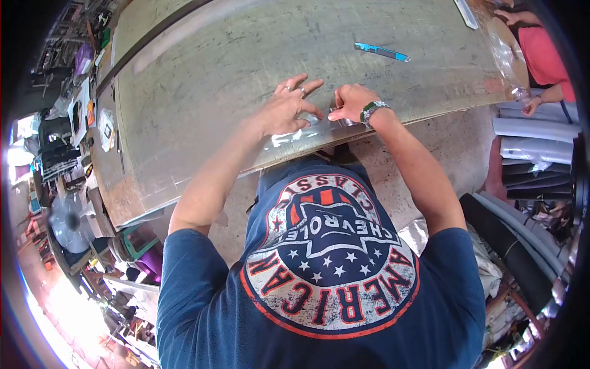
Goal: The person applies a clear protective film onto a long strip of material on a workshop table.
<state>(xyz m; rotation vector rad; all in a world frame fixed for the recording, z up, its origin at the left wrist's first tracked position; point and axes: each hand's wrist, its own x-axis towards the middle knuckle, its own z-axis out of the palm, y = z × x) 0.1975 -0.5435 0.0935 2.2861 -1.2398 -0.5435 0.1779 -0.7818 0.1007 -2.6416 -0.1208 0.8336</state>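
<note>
At the near edge of the worktable (203, 74), your left hand (286, 111) flat, fingers spread wide, pressing a clear plastic strip (289, 136), your right hand (349, 103) just beside it, fingers curled onto the strip, grip impossible to tell, blue cutter (381, 52) well apart

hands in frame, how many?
4. Wearer's left hand flat on clear plastic sheet at the near table edge; right hand curled beside it. The co-worker's upper hand at top right corner, co-worker's lower hand below it. None obviously hidden.
</note>
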